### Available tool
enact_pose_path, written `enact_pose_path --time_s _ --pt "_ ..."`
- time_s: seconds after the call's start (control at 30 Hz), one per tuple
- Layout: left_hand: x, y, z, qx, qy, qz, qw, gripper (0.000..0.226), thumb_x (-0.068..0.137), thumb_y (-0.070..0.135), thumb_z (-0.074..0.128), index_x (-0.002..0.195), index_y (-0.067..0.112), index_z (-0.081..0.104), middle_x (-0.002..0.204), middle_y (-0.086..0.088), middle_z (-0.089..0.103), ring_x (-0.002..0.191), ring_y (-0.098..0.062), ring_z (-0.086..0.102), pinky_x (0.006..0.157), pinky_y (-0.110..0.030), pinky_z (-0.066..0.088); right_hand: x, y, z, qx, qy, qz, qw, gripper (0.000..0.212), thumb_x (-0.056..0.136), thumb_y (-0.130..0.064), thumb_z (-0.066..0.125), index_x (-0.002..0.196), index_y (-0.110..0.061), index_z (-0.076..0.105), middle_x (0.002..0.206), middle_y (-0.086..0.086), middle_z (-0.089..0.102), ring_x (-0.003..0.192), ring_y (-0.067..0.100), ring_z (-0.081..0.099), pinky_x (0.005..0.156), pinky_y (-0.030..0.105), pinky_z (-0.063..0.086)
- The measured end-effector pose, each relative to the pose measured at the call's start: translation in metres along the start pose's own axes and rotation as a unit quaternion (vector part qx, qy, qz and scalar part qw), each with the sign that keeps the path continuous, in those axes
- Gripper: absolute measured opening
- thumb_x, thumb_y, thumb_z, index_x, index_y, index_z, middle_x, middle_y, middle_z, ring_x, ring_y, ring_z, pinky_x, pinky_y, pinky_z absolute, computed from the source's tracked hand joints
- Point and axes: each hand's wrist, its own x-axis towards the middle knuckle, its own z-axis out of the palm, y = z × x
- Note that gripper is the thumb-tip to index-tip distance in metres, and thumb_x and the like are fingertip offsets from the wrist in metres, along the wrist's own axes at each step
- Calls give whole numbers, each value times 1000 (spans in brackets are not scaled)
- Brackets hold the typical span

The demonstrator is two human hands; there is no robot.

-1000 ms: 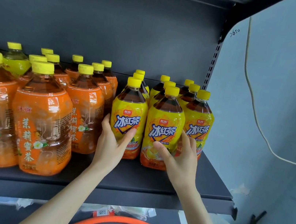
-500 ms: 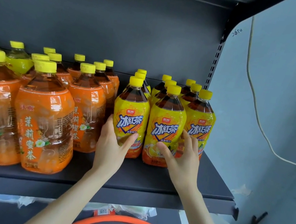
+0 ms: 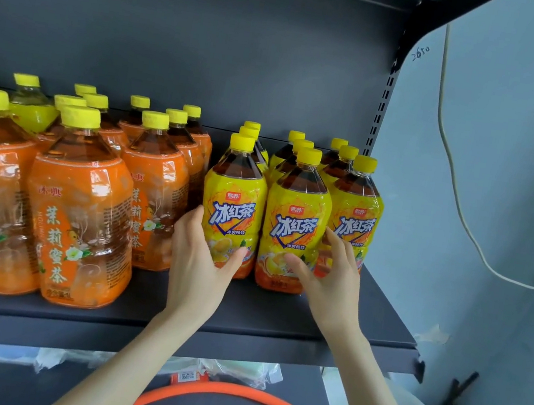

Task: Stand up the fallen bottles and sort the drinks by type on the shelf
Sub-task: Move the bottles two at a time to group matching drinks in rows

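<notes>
The left hand (image 3: 196,261) cups one full, likely heavy yellow-label bottle (image 3: 232,211), the right hand (image 3: 333,281) its neighbour (image 3: 294,227); grip the slick lower labels firmly.

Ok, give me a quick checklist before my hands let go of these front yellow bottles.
1. Left hand wraps the front left yellow bottle: ok.
2. Right hand on the front middle yellow bottle: ok.
3. Both bottles upright: ok.
4. Bases fully on the shelf: ok.
5. Yellow bottles apart from the orange bottles: ok.
6. Back rows sorted: cannot tell.
</notes>
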Motion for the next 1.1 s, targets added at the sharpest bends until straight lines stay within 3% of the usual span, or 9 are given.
enact_pose_path --time_s 0.17,0.3,0.47,0.63,0.93,1.1 --pt "-9 7 6 41 35 89 995 66 71 31 81 124 5 51 134 -19 40 123 -31 40 95 -41 45 -2 6 -10 10 -5 1 1000 66 78 -39 74 135 -16 51 127 0 55 111 18 57 91 41 53" --pt "-10 16 15 61 36 141 987 65 69 36 82 122 9 56 139 -18 37 128 -32 34 101 -47 36 2 10 -17 20 17 -15 1000 51 78 -35 76 123 -17 59 122 -1 55 108 23 58 91 45 51" --pt "3 27 31 141 -10 260 955 89 67 47 79 140 16 37 150 -16 24 140 -33 18 112 -50 17 11 19 -29 -1 65 -39 997 47 77 -29 79 119 -14 62 126 2 47 118 27 49 95 48 47" --pt "8 27 44 216 -40 277 935 102 68 56 75 148 18 24 156 -16 19 144 -33 12 114 -54 8 15 25 -30 -1 54 -55 997 59 76 -33 78 129 -18 57 143 6 35 130 29 38 101 45 43" --pt "4 34 39 221 -40 278 934 97 70 47 77 147 17 26 155 -17 22 140 -31 28 112 -56 15 17 23 -34 -8 46 -56 997 48 79 -26 77 123 -14 62 145 8 34 129 31 39 99 44 44" --pt "4 37 15 150 -46 272 950 52 79 24 72 127 11 58 142 -16 46 116 -30 56 104 -53 34 14 11 -41 -22 39 -42 998 35 86 -21 71 119 -9 64 141 6 43 126 25 46 90 29 40"
